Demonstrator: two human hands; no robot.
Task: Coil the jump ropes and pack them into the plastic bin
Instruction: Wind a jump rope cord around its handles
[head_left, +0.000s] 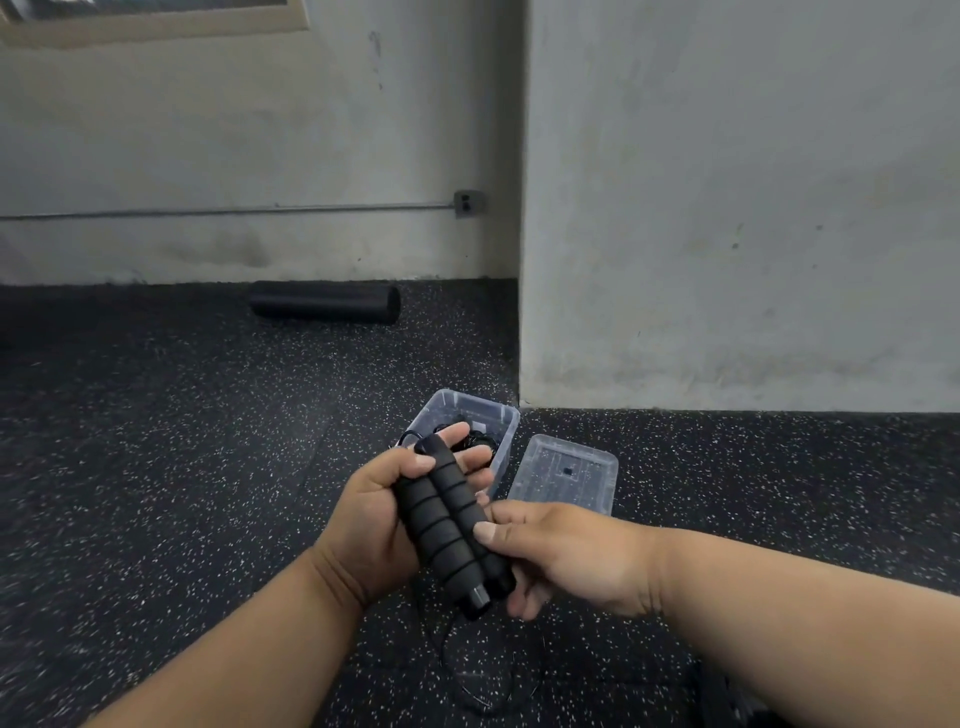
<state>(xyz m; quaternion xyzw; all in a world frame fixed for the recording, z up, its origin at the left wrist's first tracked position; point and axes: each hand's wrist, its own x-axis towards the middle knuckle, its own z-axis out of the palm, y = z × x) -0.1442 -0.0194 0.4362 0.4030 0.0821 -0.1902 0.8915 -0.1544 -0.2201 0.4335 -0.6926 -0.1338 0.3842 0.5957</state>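
Black foam jump rope handles (449, 525), two of them side by side, sit in both hands above the speckled rubber floor (156, 493). The left hand (374, 525) cradles their upper ends, thumb across the top and fingers curled behind. The right hand (566, 556) pinches the lower ends between thumb and fingers. Thin black cord (457, 670) trails from the handles down to the floor. Just beyond the hands stands the clear plastic bin (501, 415) with dark rope already inside, its lid (566, 475) lying beside it. A black foam roller (324, 302) rests by the wall (727, 208).
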